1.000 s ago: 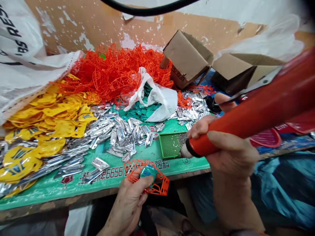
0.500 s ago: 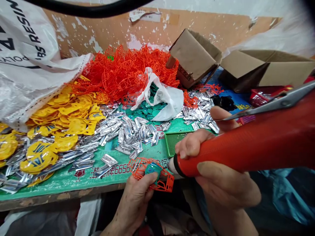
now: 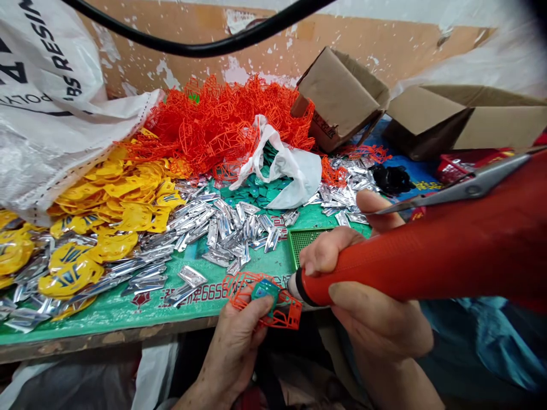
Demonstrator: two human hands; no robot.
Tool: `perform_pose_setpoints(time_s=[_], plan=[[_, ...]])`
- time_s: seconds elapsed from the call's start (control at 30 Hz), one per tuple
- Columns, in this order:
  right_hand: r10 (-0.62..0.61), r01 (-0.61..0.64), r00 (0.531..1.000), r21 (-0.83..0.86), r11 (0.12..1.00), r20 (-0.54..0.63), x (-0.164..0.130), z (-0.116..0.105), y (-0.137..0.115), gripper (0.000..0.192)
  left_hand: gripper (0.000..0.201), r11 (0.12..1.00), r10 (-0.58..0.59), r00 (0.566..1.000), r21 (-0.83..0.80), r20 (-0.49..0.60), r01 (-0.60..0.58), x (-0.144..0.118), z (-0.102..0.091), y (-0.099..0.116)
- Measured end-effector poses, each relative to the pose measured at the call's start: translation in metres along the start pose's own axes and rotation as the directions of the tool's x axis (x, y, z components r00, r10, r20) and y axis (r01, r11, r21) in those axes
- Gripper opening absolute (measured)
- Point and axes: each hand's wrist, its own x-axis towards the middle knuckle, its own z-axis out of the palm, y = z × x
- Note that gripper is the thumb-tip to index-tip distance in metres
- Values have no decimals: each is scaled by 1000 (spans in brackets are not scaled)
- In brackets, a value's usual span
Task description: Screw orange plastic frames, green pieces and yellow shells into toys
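Hands [image 3: 233, 350] [image 3: 376, 302] press driver [image 3: 427, 262], seemingly, to frame [image 3: 282, 313].

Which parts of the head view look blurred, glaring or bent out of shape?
Head view: the red tool in the right hand looms oversized and soft toward the right edge; the silver pieces throw bright glints; the black cable arcs across the top; the top-right corner is dark.
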Motion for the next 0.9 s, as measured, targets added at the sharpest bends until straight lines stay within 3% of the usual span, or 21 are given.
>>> perform_pose_setpoints(time_s=[0.23, 0.6, 0.9], plan=[[-11, 11, 1000, 25, 1000, 10, -3, 1, 2, 67, 18, 1000, 11, 1000, -13, -2, -11, 2, -3, -2], [-11, 10, 1000, 92, 996, 12, -10, 0, 3, 49, 16, 998, 19, 999, -68, 26, -17, -2, 4, 1], [-27, 26, 1000, 74, 997, 9, -12, -2, 7, 52, 15, 999, -2, 1000, -51, 25, 3, -1, 1, 1]])
